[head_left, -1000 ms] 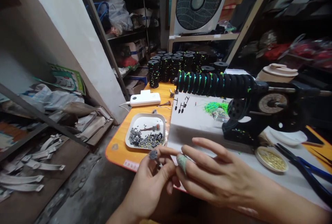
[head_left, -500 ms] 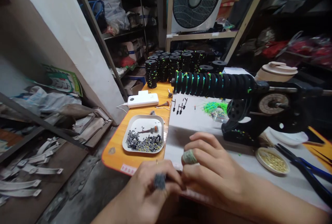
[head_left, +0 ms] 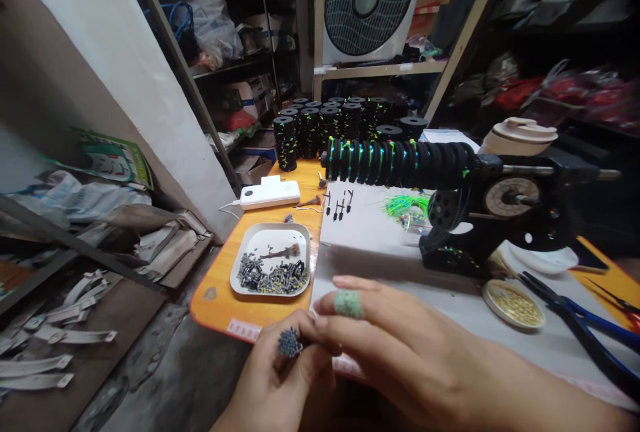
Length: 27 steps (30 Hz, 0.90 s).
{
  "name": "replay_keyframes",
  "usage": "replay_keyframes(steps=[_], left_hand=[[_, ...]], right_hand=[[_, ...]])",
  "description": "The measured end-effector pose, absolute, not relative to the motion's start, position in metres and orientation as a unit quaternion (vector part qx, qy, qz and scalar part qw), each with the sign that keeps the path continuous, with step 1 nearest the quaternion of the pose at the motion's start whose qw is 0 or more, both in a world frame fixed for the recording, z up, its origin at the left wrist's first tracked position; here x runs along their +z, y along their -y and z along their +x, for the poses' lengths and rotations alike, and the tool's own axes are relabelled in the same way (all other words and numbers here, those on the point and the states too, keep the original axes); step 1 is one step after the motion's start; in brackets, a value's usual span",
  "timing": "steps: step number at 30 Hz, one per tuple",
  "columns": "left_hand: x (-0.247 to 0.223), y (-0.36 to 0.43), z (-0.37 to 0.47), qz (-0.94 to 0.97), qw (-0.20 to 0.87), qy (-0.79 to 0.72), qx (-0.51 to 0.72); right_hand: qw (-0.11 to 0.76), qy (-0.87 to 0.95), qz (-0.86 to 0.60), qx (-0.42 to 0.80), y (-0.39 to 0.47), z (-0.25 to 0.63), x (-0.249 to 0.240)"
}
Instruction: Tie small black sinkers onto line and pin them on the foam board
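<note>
My left hand (head_left: 280,365) is closed round a bundle of thin dark strands (head_left: 290,342), whose grey-blue looped ends stick up between thumb and forefinger. My right hand (head_left: 395,332) reaches across from the right, its fingertips at the left fingers; green tape wraps one finger. Its thumb side is hidden, so what it pinches, if anything, does not show. Just beyond the hands, a white tray (head_left: 271,229) holds small grey and dark cylindrical pieces and an orange-tipped bundle (head_left: 290,251).
A black machine (head_left: 505,199) carries a ringed spool (head_left: 400,162) with green strands. Several black spools (head_left: 287,145) stand behind. A dish of gold bits (head_left: 515,305) and blue-handled pliers (head_left: 570,312) lie right. A white power strip (head_left: 270,193) sits behind the tray.
The view has shifted slightly. My right hand has moved left, over the left fingers, with its fingers straighter. The bundle's end now faces the camera more clearly.
</note>
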State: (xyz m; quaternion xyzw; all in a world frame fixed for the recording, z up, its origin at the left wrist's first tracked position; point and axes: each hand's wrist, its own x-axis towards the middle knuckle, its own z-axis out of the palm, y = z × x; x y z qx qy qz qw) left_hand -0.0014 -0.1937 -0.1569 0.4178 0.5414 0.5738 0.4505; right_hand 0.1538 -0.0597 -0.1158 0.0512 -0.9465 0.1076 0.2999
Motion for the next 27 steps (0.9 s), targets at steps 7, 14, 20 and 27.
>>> replay_keyframes(steps=[7,14,20,27], left_hand=[[-0.159,0.199,-0.014,0.555,0.371,-0.588,0.458],[-0.164,0.194,-0.014,0.561,0.408,-0.512,0.506],[-0.155,0.194,-0.003,0.477,0.415,-0.537,0.558],[-0.167,0.207,0.013,0.364,0.319,-0.635,0.602]], right_hand=[[0.272,0.953,0.116,0.061,0.068,0.145,-0.123],[0.323,0.924,0.128,-0.16,0.044,0.154,-0.123],[0.373,0.901,0.079,-0.207,0.018,0.156,-0.115],[0.32,0.942,0.063,0.081,0.063,0.144,-0.134]])
